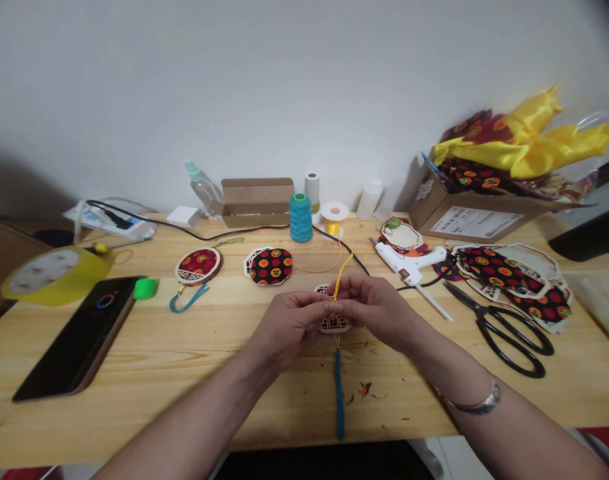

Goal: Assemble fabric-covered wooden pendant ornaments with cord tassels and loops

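Note:
My left hand (297,323) and my right hand (371,308) meet at the middle of the table, fingers pinched together on a yellow braided cord (343,272). Beneath them is a small lattice-patterned ornament (335,325), partly hidden by my fingers. From its lower end hangs a blue tassel (339,393), which points toward the table's front edge. A thin yellow thread runs near the cord to a white spool (335,212) behind. To the left lie a round ornament (199,265) with a blue loop and an octagonal patterned piece (271,267).
A white glue gun (409,265) and black scissors (504,327) lie at the right, by patterned pieces (514,273). A cardboard box (469,217) stands behind them. A phone (79,340) and yellow tape roll (59,273) are left; a blue thread cone (301,219) stands behind.

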The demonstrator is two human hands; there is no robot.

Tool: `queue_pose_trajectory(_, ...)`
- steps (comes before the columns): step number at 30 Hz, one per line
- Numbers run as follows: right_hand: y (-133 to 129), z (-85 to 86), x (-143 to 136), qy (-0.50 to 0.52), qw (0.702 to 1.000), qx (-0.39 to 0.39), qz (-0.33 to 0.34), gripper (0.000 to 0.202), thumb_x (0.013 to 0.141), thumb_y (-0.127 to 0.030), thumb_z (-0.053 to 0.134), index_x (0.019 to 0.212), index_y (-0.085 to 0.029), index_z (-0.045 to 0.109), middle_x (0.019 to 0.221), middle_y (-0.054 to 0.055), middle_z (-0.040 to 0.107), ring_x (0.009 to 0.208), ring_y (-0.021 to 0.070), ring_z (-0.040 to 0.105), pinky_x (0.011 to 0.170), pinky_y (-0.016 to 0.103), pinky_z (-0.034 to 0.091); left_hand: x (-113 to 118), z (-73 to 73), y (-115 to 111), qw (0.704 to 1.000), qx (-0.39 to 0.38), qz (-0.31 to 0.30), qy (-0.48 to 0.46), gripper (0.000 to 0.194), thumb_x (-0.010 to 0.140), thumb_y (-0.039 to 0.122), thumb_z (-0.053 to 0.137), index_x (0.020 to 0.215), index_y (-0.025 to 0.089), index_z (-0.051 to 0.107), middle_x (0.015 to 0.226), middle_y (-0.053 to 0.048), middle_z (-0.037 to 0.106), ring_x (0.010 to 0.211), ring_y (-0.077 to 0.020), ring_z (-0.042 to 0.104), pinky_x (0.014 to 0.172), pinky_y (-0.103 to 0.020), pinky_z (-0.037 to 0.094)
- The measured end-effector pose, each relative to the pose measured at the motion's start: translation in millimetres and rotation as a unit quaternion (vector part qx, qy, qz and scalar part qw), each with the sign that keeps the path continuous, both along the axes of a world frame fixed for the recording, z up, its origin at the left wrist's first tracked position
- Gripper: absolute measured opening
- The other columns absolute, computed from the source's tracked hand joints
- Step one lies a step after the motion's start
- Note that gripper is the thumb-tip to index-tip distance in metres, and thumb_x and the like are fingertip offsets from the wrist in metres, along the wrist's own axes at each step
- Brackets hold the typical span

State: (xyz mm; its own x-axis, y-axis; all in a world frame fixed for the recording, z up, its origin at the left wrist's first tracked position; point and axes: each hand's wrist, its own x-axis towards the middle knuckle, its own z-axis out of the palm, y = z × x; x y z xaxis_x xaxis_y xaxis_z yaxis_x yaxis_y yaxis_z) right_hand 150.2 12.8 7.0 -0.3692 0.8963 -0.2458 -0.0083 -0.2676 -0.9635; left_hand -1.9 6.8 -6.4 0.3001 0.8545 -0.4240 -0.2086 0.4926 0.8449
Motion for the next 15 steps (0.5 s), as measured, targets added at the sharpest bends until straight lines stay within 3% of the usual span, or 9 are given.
queue_pose_trajectory(5,2.3,4.8,2.7,-0.011,1.000,-0.002,-0.014,0.021,0.063,-0.031,0.072,0.069,-0.014,0.060,0.058,-0.002,0.058,0.048,0.0067,0.048,0.046,0.021,0.036,-1.0,-0.8,0.6,1.000,-0.005,-0.005,-0.018,0.020,0.060,0.028,0.075,0.069,0.011,0.071,0.057,-0.002,0.061,0.047,-0.0067,0.044,0.047,-0.021,0.029)
queue_pose_trajectory(15,2.7,-1.3,4.4,-0.125,0.988,0.061,-0.061,0.013,0.066,-0.024,0.064,0.061,-0.015,0.058,0.053,-0.001,0.057,0.049,0.0092,0.048,0.048,0.023,0.037,-1.6,-0.9,1.1,1.000,0.001,0.008,-0.019,0.014,0.060,0.024,0.075,0.062,0.013,0.066,0.055,0.000,0.062,0.047,-0.0055,0.046,0.048,-0.019,0.029)
